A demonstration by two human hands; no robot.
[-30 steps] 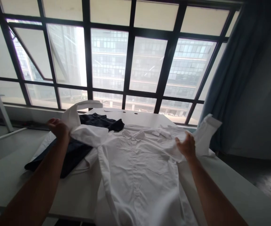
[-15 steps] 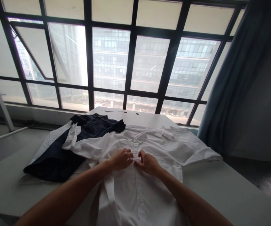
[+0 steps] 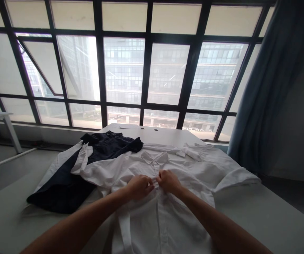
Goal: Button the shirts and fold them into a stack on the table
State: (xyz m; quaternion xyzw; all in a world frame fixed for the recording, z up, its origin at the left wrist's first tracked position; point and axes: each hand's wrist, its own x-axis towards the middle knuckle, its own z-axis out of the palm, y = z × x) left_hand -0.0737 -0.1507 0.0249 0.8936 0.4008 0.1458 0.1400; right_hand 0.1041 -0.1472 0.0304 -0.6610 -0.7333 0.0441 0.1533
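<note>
A white button-up shirt [image 3: 146, 222] lies front up on the table, its collar [image 3: 155, 158] pointing away from me and its sleeves spread to both sides. My left hand [image 3: 140, 186] is closed on the front placket, a little below the collar. Close beside it, my right hand [image 3: 168, 181] pinches the placket's other edge. The cloth is drawn up slightly between the two hands. Any button at the fingertips is too small to make out. Below the hands the placket [image 3: 160, 222] runs down toward me.
A dark navy shirt [image 3: 62, 190] lies on the left, partly over white cloth. More folded white garments [image 3: 196, 153] are behind the shirt's right shoulder. The white table [image 3: 268, 211] extends to the windows [image 3: 125, 70]. A blue curtain [image 3: 262, 116] hangs at the right.
Both hands have closed in on the placket, and the right hand's fingers have curled into a tighter pinch. The cloth there is lifted a little. The view has shifted slightly.
</note>
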